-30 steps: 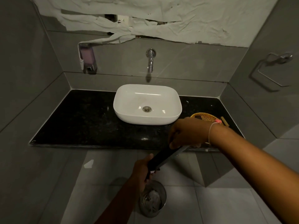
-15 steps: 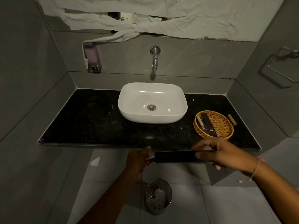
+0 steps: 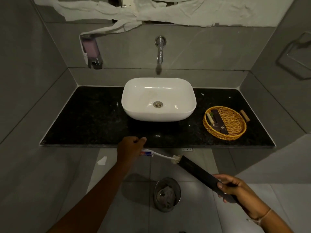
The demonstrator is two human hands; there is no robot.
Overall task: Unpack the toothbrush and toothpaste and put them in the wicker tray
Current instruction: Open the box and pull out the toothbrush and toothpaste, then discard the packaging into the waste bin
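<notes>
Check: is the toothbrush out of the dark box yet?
Nearly out. The left hand holds the toothbrush handle and toothpaste; its bristle end remains at the dark box mouth.

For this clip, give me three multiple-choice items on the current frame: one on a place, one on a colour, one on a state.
1. Where does the wicker tray stand?
A. on the counter right of the sink
B. inside the sink
C. on the floor by the bin

2. What colour is the sink?
A. black
B. white
C. yellow

3. How does the toothbrush stand to the dark box?
A. fully inside
B. pulled out, its far end at the box's mouth
C. lying in the tray

Answers:
1 A: it sits on the black counter, right of the basin.
2 B: the basin is white.
3 B: the left hand grips toothbrush and toothpaste, the right hand the box.
</notes>
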